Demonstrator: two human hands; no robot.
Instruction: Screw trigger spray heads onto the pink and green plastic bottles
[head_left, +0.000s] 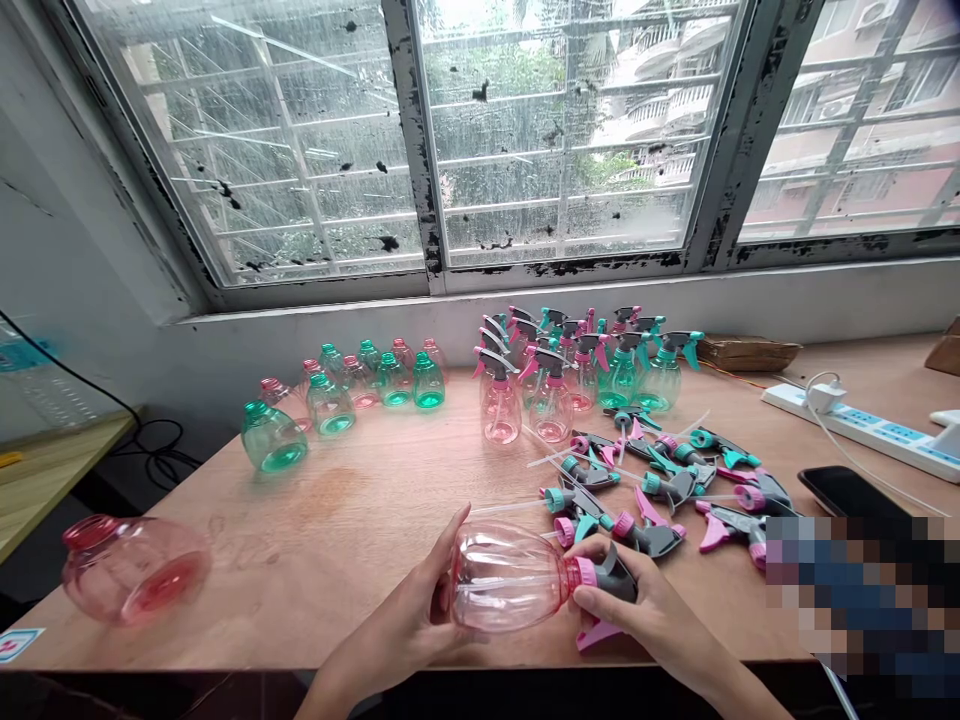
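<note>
A clear pink spray bottle [506, 578] lies sideways in the air between my hands, above the table's front edge. Its base rests in my left hand [420, 605], fingers curled around it. At the neck, my right hand [637, 605] grips the pink collar and grey spray head, whose pink trigger [598, 634] points down. A thin tube runs inside the bottle. Just beyond my right hand lies a heap of loose spray heads [667, 487] in grey with pink or teal parts, several with white tubes.
A pink bottle without a head [135, 570] stands at the front left. Behind it are several headless green and pink bottles [330, 403]. Bottles with spray heads [551, 410] stand by the window wall. At right lie a phone [851, 492] and a power strip [870, 430].
</note>
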